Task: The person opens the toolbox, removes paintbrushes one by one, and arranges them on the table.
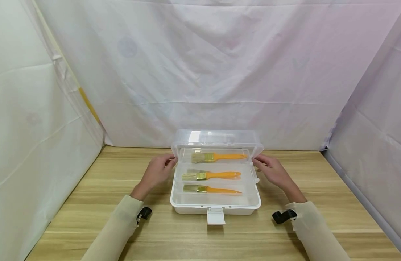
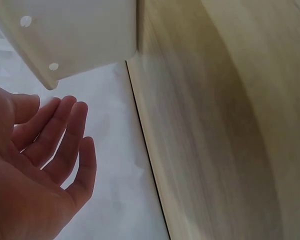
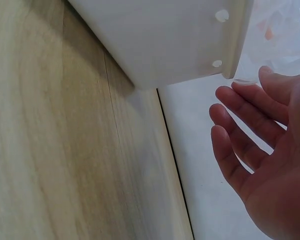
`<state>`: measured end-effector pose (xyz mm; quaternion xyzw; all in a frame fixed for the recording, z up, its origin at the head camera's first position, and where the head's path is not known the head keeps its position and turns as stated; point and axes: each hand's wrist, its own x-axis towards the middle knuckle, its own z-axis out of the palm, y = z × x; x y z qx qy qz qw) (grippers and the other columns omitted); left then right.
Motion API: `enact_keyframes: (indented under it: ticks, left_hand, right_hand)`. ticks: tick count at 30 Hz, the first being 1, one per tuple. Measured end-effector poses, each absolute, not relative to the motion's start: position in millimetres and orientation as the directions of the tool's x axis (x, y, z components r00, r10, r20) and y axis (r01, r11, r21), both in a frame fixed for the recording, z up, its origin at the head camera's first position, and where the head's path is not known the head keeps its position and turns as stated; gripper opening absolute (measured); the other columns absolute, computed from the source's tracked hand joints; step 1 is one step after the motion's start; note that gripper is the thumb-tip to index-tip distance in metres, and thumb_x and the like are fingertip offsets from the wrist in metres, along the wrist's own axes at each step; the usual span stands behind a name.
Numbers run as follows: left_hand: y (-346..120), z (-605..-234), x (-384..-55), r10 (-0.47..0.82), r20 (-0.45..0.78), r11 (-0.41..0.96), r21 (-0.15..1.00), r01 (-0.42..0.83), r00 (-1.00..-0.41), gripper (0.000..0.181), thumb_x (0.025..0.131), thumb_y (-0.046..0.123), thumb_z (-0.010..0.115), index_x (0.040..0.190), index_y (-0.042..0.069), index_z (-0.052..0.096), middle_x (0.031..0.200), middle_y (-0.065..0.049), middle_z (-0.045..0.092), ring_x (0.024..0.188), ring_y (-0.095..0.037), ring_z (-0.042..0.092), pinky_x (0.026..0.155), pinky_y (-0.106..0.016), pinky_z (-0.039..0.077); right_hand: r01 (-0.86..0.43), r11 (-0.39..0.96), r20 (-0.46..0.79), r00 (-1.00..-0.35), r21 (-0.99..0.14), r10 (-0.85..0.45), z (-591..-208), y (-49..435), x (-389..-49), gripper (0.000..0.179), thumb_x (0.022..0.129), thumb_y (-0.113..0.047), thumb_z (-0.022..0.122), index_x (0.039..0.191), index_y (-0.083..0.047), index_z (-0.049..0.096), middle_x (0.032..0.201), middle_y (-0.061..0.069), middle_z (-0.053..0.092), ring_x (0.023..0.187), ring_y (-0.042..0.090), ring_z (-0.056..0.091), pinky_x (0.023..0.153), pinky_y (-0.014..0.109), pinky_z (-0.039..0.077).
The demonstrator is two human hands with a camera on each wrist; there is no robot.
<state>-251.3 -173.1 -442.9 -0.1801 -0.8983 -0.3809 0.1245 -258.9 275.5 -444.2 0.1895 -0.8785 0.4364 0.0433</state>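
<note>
A white plastic box lies on the wooden table with its clear lid tipped up at the back. Inside, on tiered translucent trays, three paintbrushes with orange handles lie in rows: a wide back brush, a middle brush and a front brush. At the lid's left lower corner, my left hand pinches the edge between thumb and fingers. My right hand does the same on the right corner. Both wrist views show the remaining fingers loosely bent beside the box's side walls.
A white latch hangs down at the box's front. White cloth closes off the back, with more cloth at both sides. Black wrist mounts sit on the sleeves, close above the wooden table.
</note>
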Motion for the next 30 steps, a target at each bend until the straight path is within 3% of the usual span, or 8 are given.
enact_keyframes:
  ticks: [7,16,23,27,30]
  left_hand:
    - [-171.8,-442.3,-250.9,0.227,0.374,0.667,0.613,0.423,-0.899,0.016,0.111,0.009,0.066,0.114,-0.001,0.079,0.085,-0.004,0.071,0.067,-0.014,0.053,0.063,-0.033,0.047]
    - [-172.0,-441.5,-250.5,0.243,0.406,0.672,0.584,0.455,-0.881,0.019,0.111,0.01,0.066,0.118,-0.001,0.08,0.081,-0.001,0.067,0.062,-0.012,0.048,0.061,-0.032,0.044]
    - [-171.8,-441.1,-250.3,0.252,0.412,0.675,0.574,0.464,-0.876,0.02,0.111,0.011,0.066,0.119,-0.001,0.08,0.081,-0.001,0.067,0.063,-0.012,0.048,0.063,-0.034,0.045]
    - [-172.1,-440.4,-249.8,0.258,0.411,0.677,0.569,0.467,-0.874,0.019,0.112,0.011,0.065,0.116,-0.001,0.08,0.077,0.001,0.063,0.061,-0.012,0.047,0.062,-0.034,0.044]
    - [-171.7,-439.7,-249.1,0.258,0.414,0.675,0.569,0.469,-0.873,0.018,0.112,0.01,0.065,0.114,-0.001,0.079,0.078,0.001,0.064,0.063,-0.013,0.049,0.063,-0.034,0.045]
  right_hand:
    - [-0.375,0.566,0.253,-0.925,-0.734,-0.284,-442.6,274.1,-259.0,0.026,0.117,-0.014,0.057,0.131,0.001,0.073,0.117,0.017,0.076,0.107,0.034,0.071,0.085,0.052,0.064]
    - [-0.376,0.57,0.256,-0.924,-0.73,-0.282,-440.8,273.4,-257.9,0.027,0.117,-0.014,0.056,0.132,0.0,0.073,0.119,0.016,0.076,0.106,0.03,0.07,0.084,0.04,0.063]
    - [-0.37,0.577,0.256,-0.927,-0.728,-0.273,-441.9,273.5,-258.0,0.03,0.117,-0.014,0.056,0.138,0.003,0.071,0.128,0.021,0.075,0.107,0.026,0.07,0.084,0.042,0.064]
    - [-0.37,0.582,0.256,-0.928,-0.724,-0.27,-441.9,273.0,-258.4,0.03,0.117,-0.014,0.055,0.137,0.003,0.071,0.127,0.021,0.075,0.106,0.024,0.07,0.084,0.045,0.064]
    - [-0.377,0.583,0.271,-0.926,-0.72,-0.264,-441.7,272.3,-258.6,0.029,0.117,-0.012,0.056,0.134,0.004,0.073,0.12,0.018,0.077,0.098,0.017,0.069,0.082,0.039,0.063]
